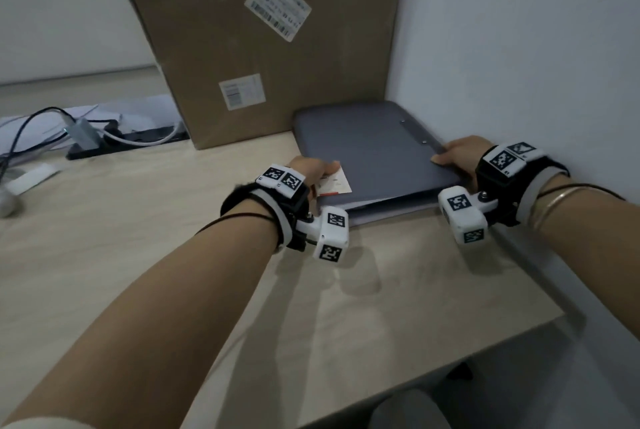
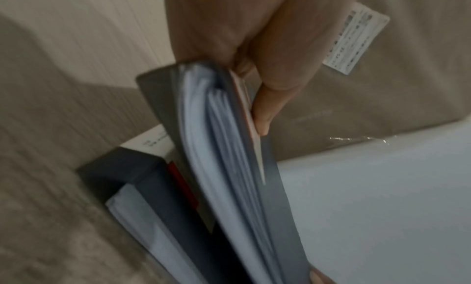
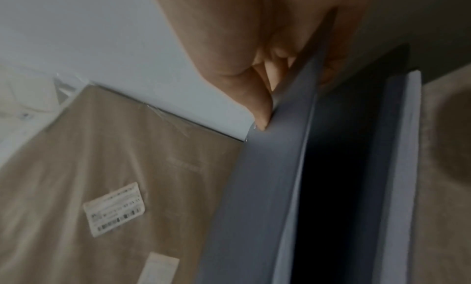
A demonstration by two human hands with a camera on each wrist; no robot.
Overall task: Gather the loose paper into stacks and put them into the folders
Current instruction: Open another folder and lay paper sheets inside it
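Right hand (image 3: pixel 254 46) pinching grey folder (image 3: pixel 267 187) edge, second folder (image 3: pixel 397 167) beneath, labelled cardboard box (image 3: pixel 114 177) behind

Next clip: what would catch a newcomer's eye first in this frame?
Both hands hold a grey folder by its near corners in the desk's right-hand corner, by the wall: the left hand on the near left corner, the right hand on the near right. The left wrist view shows the folder stuffed with paper and a second folder lying beneath. Behind stands a big cardboard box with white labels.
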